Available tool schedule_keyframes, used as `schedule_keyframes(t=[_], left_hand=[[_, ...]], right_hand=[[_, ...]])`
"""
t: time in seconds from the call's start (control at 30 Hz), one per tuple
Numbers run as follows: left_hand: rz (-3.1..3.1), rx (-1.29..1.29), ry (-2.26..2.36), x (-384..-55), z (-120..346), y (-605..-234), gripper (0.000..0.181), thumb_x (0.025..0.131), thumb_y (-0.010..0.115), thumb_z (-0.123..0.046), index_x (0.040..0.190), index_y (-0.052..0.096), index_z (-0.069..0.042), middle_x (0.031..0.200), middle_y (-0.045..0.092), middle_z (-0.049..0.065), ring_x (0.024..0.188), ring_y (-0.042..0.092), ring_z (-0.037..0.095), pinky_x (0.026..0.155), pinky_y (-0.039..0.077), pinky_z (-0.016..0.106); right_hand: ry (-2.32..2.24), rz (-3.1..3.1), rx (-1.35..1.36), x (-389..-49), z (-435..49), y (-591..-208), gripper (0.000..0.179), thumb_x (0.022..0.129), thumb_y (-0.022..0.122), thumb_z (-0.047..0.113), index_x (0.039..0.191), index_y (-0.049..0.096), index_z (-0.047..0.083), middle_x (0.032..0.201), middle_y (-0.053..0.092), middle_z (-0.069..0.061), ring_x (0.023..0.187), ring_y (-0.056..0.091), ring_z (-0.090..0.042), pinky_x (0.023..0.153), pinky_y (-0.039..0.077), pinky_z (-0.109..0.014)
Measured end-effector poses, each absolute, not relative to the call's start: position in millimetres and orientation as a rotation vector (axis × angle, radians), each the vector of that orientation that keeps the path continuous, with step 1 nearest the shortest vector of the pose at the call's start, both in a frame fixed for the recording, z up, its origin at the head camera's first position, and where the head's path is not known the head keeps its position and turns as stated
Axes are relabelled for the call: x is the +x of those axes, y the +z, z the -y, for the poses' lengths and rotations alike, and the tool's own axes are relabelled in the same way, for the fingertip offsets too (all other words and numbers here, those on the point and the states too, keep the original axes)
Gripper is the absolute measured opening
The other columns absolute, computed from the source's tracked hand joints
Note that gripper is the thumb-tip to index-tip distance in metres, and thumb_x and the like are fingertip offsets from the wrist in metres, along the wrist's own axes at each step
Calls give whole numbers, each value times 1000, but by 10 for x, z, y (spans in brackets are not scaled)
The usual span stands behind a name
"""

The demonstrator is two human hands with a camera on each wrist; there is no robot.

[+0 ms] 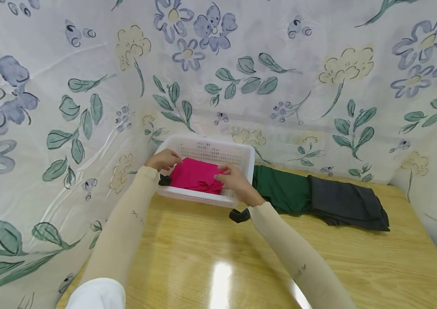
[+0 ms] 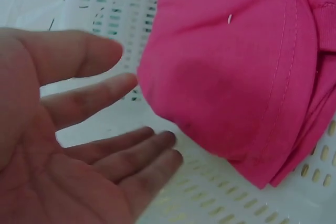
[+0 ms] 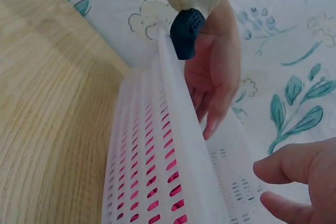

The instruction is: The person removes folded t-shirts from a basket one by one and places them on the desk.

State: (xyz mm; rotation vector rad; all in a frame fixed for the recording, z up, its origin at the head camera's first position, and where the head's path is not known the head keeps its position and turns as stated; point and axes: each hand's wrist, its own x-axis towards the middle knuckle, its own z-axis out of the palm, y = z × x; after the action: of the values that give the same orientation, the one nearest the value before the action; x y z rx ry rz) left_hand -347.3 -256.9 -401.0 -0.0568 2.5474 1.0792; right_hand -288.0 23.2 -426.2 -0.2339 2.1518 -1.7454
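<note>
A folded pink garment [image 1: 195, 175] with a stitched hem lies inside a white perforated plastic basket [image 1: 245, 171]. My left hand [image 1: 164, 159] is over the basket's left end. In the left wrist view that hand [image 2: 100, 124] has its fingers spread and nothing in its grasp, the fingertips close to the garment's edge [image 2: 210, 77]. Over the basket's right part, my right hand [image 1: 236, 180] is held with thumb and fingers apart, near the garment's right edge. Only some fingers of the right hand [image 3: 299, 182] show in the right wrist view.
Right of the basket, a folded dark green garment [image 1: 281, 189] and a folded dark grey one [image 1: 347, 201] lie on the wooden table [image 1: 187, 249]. A flower-printed sheet [image 1: 280, 86] hangs behind and at both sides. Dark wrist cameras [image 1: 239, 215] sit under the wrists.
</note>
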Motion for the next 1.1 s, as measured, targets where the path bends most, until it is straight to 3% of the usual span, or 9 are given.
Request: schedule_keyframes(t=[0.13,0.3,0.37,0.63,0.73,0.83,1.0,1.1], left_hand=[[-2484,-22,983,-3497,2546,-3994,46,105,53,-20,142,52,8,133,50,23,110,50,33,100,48,47],[-2410,4,943,-3559,2501,-4014,50,106,51,-23,146,47,6,148,41,27,132,42,43,106,45,52],[-2388,6,953,-3591,2488,-4037,49,106,52,-23,145,47,5,150,40,27,134,40,45,105,46,52],[-2348,27,945,-3625,2536,-4106,40,105,55,-21,139,53,1,128,50,16,103,47,27,82,49,35],[-2359,64,939,-3633,2557,-4118,39,104,60,-20,137,58,0,113,56,9,88,48,20,72,44,28],[-2353,89,941,-3637,2559,-4128,38,102,63,-18,136,61,0,104,56,5,82,47,15,68,40,24],[-2318,119,918,-3611,2546,-4113,42,99,68,-17,137,61,0,110,55,5,92,47,15,73,42,25],[-2290,165,883,-3598,2540,-4109,45,98,70,-18,138,60,-1,100,55,2,78,46,11,65,40,21]], right_hand=[[-1694,-2126,-211,-2933,-215,-4267,56,103,64,22,152,44,5,148,48,-19,129,53,-41,107,44,-56],[-1674,-2020,-146,-2981,-199,-4307,65,101,66,26,157,38,11,155,43,-13,129,51,-37,108,44,-52],[-1686,-1966,-101,-2992,-188,-4322,67,100,67,26,158,37,12,155,43,-13,127,53,-36,107,46,-51],[-1795,-1796,95,-3045,-111,-4375,69,98,69,21,157,35,10,156,37,-16,139,42,-40,112,40,-54],[-1844,-1725,187,-3072,-98,-4381,59,97,71,19,149,46,7,149,45,-15,131,50,-35,108,46,-48],[-1868,-1671,248,-3087,-92,-4386,49,95,73,16,140,55,5,134,57,-14,111,61,-27,93,55,-37],[-1864,-1707,225,-3080,-81,-4394,54,95,73,13,145,51,11,125,58,-11,95,60,-21,76,57,-29],[-1832,-1754,171,-3070,-71,-4403,56,97,72,14,148,50,13,128,57,-11,94,61,-23,76,57,-30]])
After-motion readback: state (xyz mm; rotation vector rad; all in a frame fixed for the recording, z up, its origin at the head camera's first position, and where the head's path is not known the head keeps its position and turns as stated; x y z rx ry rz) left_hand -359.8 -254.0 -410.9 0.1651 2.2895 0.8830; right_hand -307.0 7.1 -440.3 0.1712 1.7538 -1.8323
